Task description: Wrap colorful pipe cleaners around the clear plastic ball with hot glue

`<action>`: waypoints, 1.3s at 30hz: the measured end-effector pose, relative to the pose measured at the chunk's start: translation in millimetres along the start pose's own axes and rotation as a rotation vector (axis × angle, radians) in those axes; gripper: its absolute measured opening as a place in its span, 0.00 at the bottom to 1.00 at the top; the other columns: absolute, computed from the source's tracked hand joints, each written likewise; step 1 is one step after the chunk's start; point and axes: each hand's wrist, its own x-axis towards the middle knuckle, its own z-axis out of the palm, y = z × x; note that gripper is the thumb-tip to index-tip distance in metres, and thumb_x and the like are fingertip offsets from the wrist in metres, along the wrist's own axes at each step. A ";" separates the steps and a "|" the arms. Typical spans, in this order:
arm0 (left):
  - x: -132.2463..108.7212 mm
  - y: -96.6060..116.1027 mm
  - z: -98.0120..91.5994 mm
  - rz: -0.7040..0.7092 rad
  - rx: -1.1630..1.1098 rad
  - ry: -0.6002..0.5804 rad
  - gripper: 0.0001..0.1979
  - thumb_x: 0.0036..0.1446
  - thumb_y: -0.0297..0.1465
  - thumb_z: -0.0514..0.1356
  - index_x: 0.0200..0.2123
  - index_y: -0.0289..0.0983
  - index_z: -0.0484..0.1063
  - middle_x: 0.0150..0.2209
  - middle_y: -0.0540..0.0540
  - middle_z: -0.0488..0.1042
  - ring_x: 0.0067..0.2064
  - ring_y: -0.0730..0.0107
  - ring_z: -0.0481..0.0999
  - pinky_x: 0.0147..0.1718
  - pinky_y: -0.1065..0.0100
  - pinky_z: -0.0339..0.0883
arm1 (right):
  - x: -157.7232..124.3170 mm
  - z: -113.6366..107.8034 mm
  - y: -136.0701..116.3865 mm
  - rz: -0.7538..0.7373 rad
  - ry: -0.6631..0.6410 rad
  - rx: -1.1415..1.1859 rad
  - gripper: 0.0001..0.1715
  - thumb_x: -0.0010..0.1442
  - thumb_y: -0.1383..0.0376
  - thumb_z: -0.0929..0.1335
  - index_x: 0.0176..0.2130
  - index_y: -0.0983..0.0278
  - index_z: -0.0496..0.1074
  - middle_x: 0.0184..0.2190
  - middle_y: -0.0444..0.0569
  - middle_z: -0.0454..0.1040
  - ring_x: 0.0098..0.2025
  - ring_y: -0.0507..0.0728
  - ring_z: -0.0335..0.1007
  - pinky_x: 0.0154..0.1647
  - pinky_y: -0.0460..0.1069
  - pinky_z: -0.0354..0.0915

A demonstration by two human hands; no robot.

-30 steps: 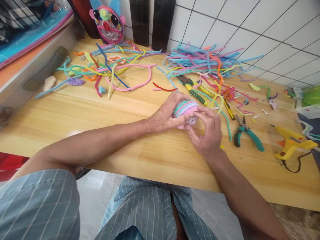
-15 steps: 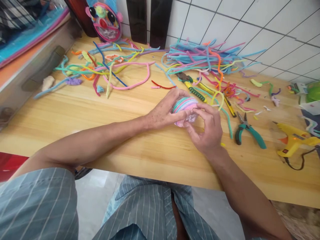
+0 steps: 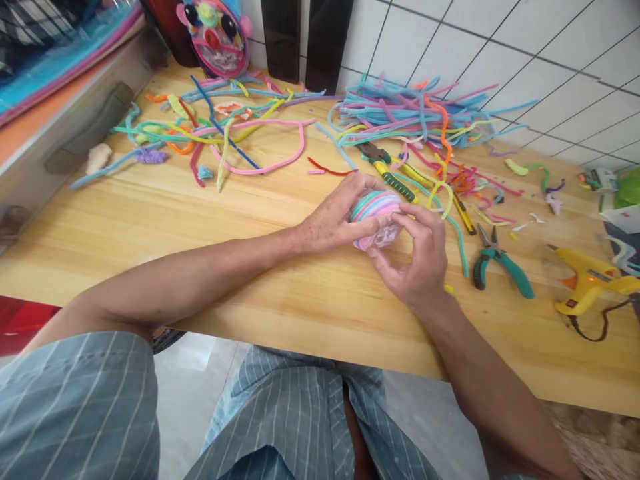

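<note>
Between my two hands is a small rounded craft piece [image 3: 374, 205] wound in mint, pink, lilac and white pipe cleaners, with a clear, shiny part showing low on its right. My left hand [image 3: 333, 217] wraps its left side, thumb laid across the front. From the right, my right hand [image 3: 419, 257] pinches the lower edge between thumb and fingertips. My fingers cover part of the piece. Just behind it lie pliers with yellow-green handles [image 3: 395, 183] and a yellow cutter knife [image 3: 463, 213].
Teal-handled needle-nose pliers [image 3: 503, 263] and a yellow glue gun [image 3: 583, 277] with its cord lie to the right. A heap of pipe cleaners [image 3: 395, 117] sits against the tiled wall, with loose ones at left. A decorated face-like pouch [image 3: 217, 43] stands at the back.
The view has shifted slightly, so the table things appear a little further right and up. Both hands keep hold of the craft piece, with barely any change in grip.
</note>
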 end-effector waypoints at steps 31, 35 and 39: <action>0.9 1.6 0.4 -0.011 0.045 -0.019 0.38 0.70 0.65 0.59 0.63 0.39 0.72 0.64 0.35 0.78 0.66 0.48 0.78 0.69 0.49 0.73 | 4.6 -1.0 -2.2 0.030 0.053 0.024 0.31 0.67 0.59 0.77 0.66 0.53 0.70 0.58 0.56 0.79 0.59 0.69 0.80 0.60 0.70 0.79; 0.9 2.2 1.0 -0.014 0.039 -0.017 0.39 0.69 0.66 0.58 0.63 0.40 0.72 0.63 0.35 0.78 0.66 0.48 0.78 0.69 0.49 0.73 | 5.2 -0.3 -3.4 0.027 0.060 0.026 0.32 0.65 0.61 0.78 0.64 0.56 0.71 0.58 0.57 0.79 0.59 0.69 0.81 0.59 0.69 0.80; 0.9 2.2 0.8 -0.016 0.047 -0.020 0.38 0.69 0.66 0.59 0.63 0.40 0.72 0.63 0.35 0.78 0.66 0.48 0.78 0.69 0.47 0.74 | 5.8 0.0 -5.2 0.042 0.062 0.020 0.32 0.66 0.60 0.77 0.65 0.53 0.70 0.58 0.55 0.79 0.59 0.68 0.81 0.59 0.69 0.80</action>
